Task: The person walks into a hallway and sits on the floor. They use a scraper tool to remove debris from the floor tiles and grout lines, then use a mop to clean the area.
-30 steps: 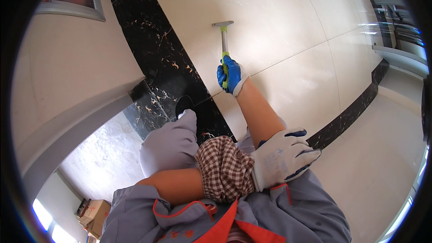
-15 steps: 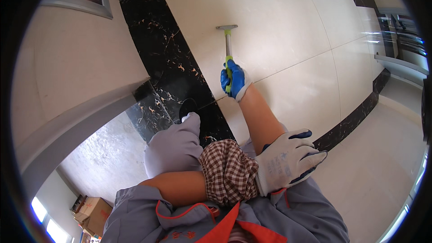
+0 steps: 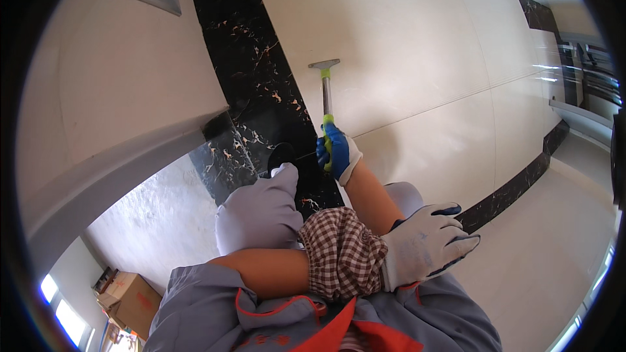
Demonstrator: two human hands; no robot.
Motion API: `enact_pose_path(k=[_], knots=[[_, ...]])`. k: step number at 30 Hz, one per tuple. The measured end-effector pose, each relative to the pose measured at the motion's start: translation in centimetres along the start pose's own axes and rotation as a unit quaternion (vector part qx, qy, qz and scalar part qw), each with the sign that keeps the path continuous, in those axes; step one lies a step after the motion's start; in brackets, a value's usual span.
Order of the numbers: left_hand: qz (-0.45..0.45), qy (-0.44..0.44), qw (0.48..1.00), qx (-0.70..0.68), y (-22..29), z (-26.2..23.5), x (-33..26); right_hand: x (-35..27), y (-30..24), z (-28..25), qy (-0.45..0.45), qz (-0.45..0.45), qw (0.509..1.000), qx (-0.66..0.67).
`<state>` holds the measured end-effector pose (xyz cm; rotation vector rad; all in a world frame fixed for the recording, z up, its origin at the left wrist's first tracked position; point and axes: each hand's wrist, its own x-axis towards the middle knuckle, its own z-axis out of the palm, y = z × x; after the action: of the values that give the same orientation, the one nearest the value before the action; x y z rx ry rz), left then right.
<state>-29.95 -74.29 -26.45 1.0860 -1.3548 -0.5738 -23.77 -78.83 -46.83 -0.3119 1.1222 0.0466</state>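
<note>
My right hand, in a blue-and-white glove, is closed round the green handle of a long scraper. Its metal shaft points away from me and ends in a wide flat head over the pale floor tile; whether the edge touches the tile I cannot tell. My left arm crosses my body, a brown checked sleeve cover round its wrist. Fingers stretched and parted, my left hand lies palm down by my right elbow, in a pale glove with dark blue fingertips, and holds nothing.
A black marbled strip runs along the floor left of the scraper, with my shoe on it. A pale wall with a projecting corner stands to the left. Cardboard boxes sit at lower left.
The scraper and my right hand have come back toward me and slightly left, nearer the black strip. My left hand keeps its place by the elbow. The view has shifted a little.
</note>
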Motion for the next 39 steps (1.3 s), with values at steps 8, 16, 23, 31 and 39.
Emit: enact_pose_path(k=[8, 16, 23, 31, 39], knots=[[-0.017, 0.028, 0.999, 0.020, 0.7, -1.1, 0.9, 2.2, -0.6, 1.3, -0.006, -0.010, 1.000, -0.019], [-0.038, 0.025, 0.998, 0.031, 1.2, -1.0, 0.9, 2.2, -1.0, 1.3, 0.008, -0.025, 0.999, -0.028], [-0.035, -0.008, 0.999, 0.022, 0.7, 0.7, 0.2, 0.6, 0.2, 0.5, 0.015, -0.016, 0.999, -0.049], [-0.042, -0.016, 0.999, -0.001, 0.7, 1.5, 0.0, -0.9, 1.6, -3.7, 0.006, 0.014, 0.996, -0.087], [-0.003, -0.043, 0.999, -0.024, 0.5, 2.0, 0.7, -4.9, 12.9, -13.1, 0.048, -0.035, 0.992, -0.112]])
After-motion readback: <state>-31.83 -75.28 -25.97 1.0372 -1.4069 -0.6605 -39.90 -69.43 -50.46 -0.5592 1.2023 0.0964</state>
